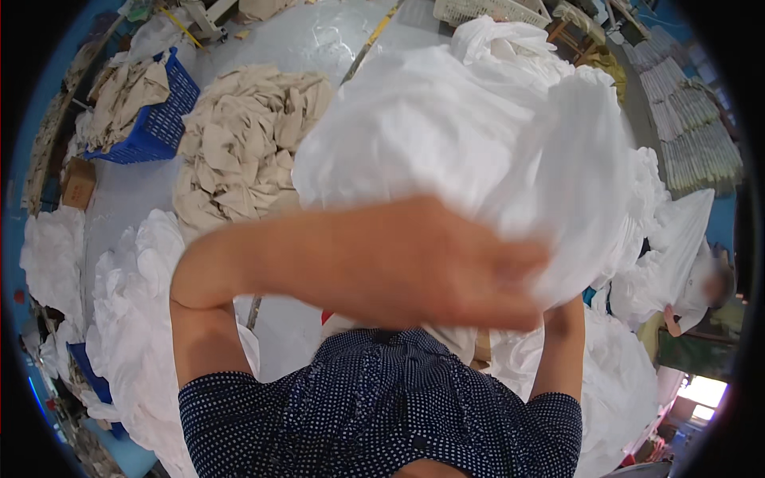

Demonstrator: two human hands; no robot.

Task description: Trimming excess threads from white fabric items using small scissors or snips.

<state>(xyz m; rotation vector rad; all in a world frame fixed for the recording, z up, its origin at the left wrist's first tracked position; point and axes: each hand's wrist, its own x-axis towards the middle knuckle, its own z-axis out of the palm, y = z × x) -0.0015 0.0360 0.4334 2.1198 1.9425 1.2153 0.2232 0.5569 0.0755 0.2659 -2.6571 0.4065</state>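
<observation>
Nearest to you, low in the view, is your dark blue dotted shirt (382, 406), with both arms raised out of it. Your left forearm crosses the picture from the bent elbow at the left toward the right. Your left hand (486, 279) is blurred. It lies against the underside of the large white cloth (470, 135), with the fingers (518, 259) reaching into its folds; whether they grip it cannot be told. Your right forearm rises at the right. Your right hand (567, 296) is hidden behind the cloth, so how far it is open cannot be told.

The white cloth is held up in front of you, in the centre and right of the view. It is bunched, thin and creased, with a rounded lower edge by the left hand.

The floor (135, 199) is pale grey and smooth. A heap of white cloth (135, 319) lies near left, and another white heap (621, 382) lies near right. Between the two, only a narrow strip of floor shows under your left arm.

Farther out, a beige cloth pile (239, 143) lies on the floor at centre left. A blue crate (159, 127) holding more beige cloth stands to its left. At the right edge another person (693, 295) in white handles white cloth. Folded grey stacks (693, 127) lie far right, and a white basket (486, 9) stands at the far edge.
</observation>
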